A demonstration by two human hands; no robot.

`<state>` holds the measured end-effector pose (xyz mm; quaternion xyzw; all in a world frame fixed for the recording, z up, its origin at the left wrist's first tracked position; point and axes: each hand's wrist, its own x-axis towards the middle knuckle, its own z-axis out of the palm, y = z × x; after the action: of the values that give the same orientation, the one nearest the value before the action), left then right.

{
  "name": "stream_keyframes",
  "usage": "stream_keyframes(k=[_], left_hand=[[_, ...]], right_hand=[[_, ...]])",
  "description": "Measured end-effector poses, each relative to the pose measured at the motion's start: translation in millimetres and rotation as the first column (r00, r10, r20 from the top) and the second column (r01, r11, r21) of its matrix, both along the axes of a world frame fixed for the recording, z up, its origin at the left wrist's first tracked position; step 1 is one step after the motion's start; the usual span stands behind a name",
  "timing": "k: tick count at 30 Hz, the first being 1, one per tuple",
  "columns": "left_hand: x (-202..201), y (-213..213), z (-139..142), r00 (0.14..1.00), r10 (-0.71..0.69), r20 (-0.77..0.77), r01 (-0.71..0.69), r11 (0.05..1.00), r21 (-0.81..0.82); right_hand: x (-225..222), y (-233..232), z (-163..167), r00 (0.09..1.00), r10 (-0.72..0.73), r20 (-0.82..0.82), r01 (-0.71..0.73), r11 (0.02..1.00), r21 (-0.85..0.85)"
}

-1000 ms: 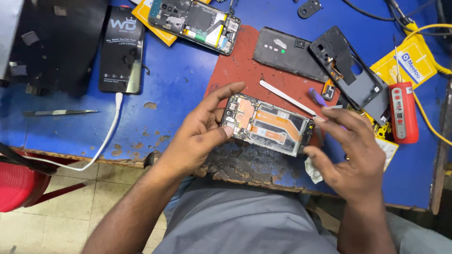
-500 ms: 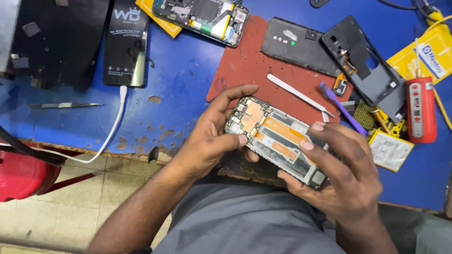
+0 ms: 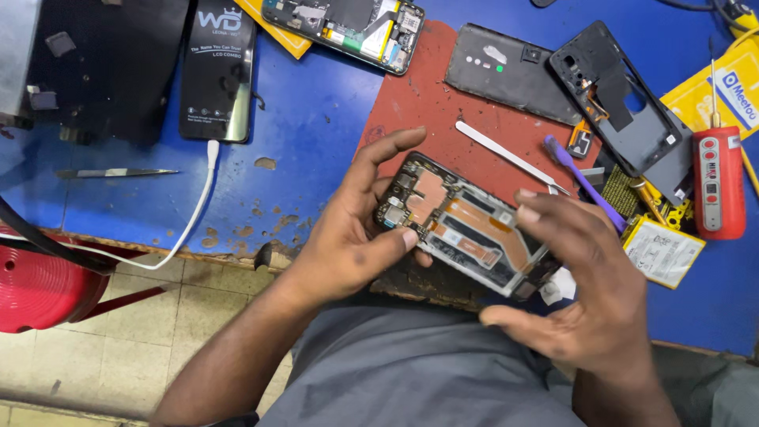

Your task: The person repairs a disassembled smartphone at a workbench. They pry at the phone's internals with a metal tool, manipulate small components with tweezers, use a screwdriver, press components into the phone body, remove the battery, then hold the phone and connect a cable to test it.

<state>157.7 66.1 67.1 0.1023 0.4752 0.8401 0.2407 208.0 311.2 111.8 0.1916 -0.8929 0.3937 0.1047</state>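
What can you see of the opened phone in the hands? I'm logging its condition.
The opened phone is a dark frame with its back cover off, showing copper-coloured shielding, a black circuit board at its upper-left end and small metal parts. It is held tilted above the red mat at the table's edge. The left hand grips its upper-left end, thumb on the near edge; the right hand holds the lower-right end.

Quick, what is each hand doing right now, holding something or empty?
Left hand: closed on one end of the opened phone, thumb on its edge.
Right hand: holding the phone's other end, fingers curled over it.
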Motion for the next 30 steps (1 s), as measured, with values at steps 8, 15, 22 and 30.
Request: stream_keyframes(k=[8, 15, 22, 30], left_hand=[[7, 8, 14, 0.991, -0.109, -0.084, 0.094, 0.983, -0.157], [15, 11, 3, 0.986, 0.023, -0.165, -0.064, 0.967, -0.248], [20, 16, -4, 0.971, 0.111, -0.211, -0.187, 0.905, -0.383], [16, 16, 1, 0.962, 0.100, -0.254, -0.193, 0.906, -0.376]], right_hand=[[-2, -2, -25, 0.761, 0.180, 0.624, 0.302, 0.752, -0.585], [3, -12, -40, 0.799, 0.121, 0.589, 0.366, 0.679, -0.636], [4, -16, -45, 0.801, 0.131, 0.584, 0.350, 0.690, -0.634], [2, -15, -45, 0.803, 0.126, 0.582, 0.347, 0.695, -0.630]])
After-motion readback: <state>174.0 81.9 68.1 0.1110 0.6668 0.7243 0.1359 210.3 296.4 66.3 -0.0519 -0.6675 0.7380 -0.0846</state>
